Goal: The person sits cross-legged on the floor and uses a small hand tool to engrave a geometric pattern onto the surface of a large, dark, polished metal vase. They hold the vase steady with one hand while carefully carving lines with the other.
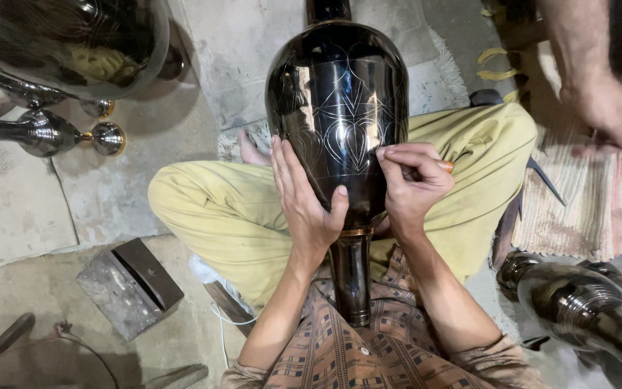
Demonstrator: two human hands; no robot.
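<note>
Vase (336,108), black and glossy with fine engraved lines, lies across the seated person's lap at the centre of the frame, its narrow neck pointing down toward the checked shirt (340,353) and its wide body toward the top. Left hand (304,194) is laid open against the vase's left flank, fingers straight and pointing up, thumb wrapped over the lower front just above a brass band at the neck. Right hand (412,184) is curled closed around a small tool (444,166) with an orange-brown end showing at the right of the fist; the fingertips press on the vase surface just beside a heart-shaped engraving. Whether the tool tip touches the metal cannot be told. Crossed legs in yellow trousers (232,216) support the vase from both sides, and a bare foot shows just left of it. A second person's hand (610,108) enters at the upper right of the frame, above a striped mat (584,209), and appears to grip a thin dark item. More dark metal vessels (59,65) fill the upper left, with another vessel (584,310) at the lower right. A grey metal block (127,284) lies on the concrete floor (109,194) at the lower left.
</note>
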